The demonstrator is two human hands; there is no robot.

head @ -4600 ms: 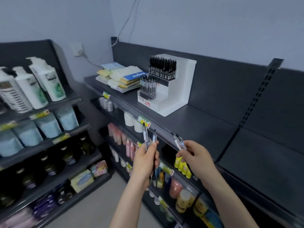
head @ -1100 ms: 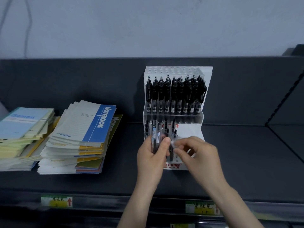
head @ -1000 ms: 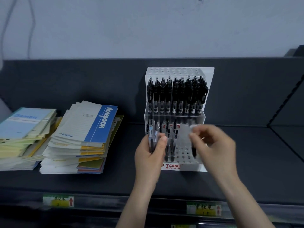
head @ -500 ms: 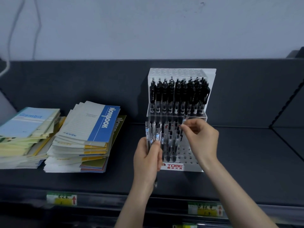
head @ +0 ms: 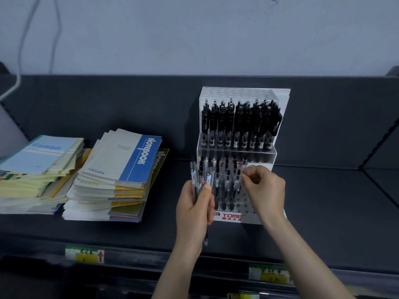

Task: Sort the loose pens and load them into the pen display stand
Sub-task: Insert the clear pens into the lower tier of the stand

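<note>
Head: right hand (head: 264, 188) lowered, pinching pen (head: 237, 180); left hand (head: 193, 205) grips pens (head: 193, 176).

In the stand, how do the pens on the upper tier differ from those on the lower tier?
The upper-tier pens have broad black tops and fill their row from side to side; the lower-tier pens have mostly clear barrels and fill only the left part, with bare holes to their right. The upper-tier pens sit higher and further back than the lower-tier pens. Both sets stand upright in the white stand.
</note>
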